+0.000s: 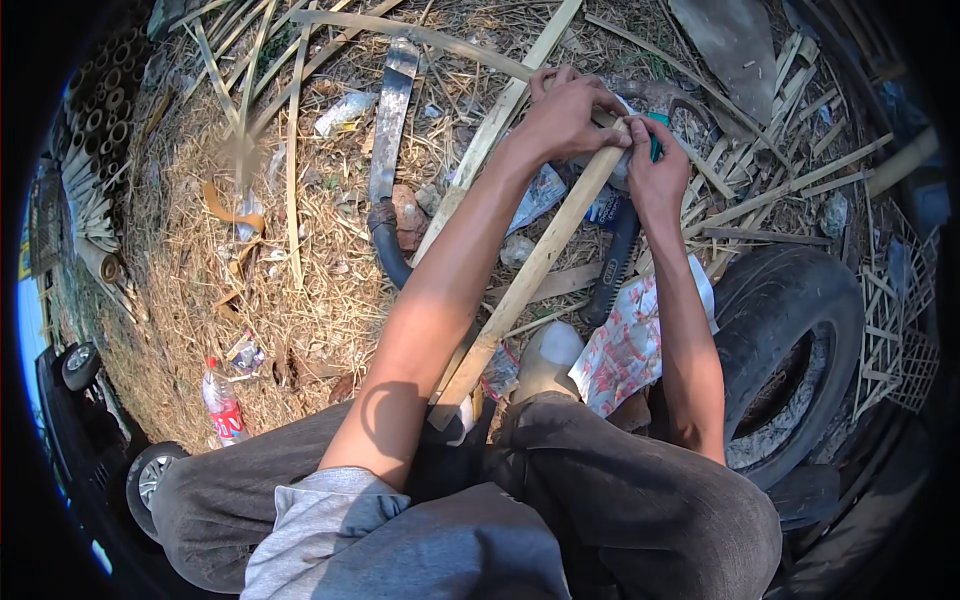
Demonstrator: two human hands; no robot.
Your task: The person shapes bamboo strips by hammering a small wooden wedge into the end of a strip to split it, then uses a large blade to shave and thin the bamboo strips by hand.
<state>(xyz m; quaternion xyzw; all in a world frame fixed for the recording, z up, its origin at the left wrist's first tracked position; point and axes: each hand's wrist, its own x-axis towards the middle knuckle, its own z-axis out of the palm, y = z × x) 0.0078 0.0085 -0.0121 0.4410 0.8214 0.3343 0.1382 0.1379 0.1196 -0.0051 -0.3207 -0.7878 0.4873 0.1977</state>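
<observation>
My left hand [572,115] is closed at the top end of a long pale bamboo slat [545,260], which slants down between my forearms to my lap. A second, thinner bamboo strip [420,35] runs in from the upper left and meets the fingers of that hand. Right against it, my right hand [657,178] is closed, its thumb and fingertips pinched at the slat's end. A small green object [657,137] shows by those fingers; its kind is hidden. Beneath the hands lies a saw with a black handle [612,265].
A long-bladed machete [392,130] lies on dry straw to the left. Worn tyres [800,340] stand at the right beside scattered bamboo strips [800,185]. A red-capped plastic bottle [222,400] stands at the lower left. Patterned wrapping [630,345] lies by my shoe.
</observation>
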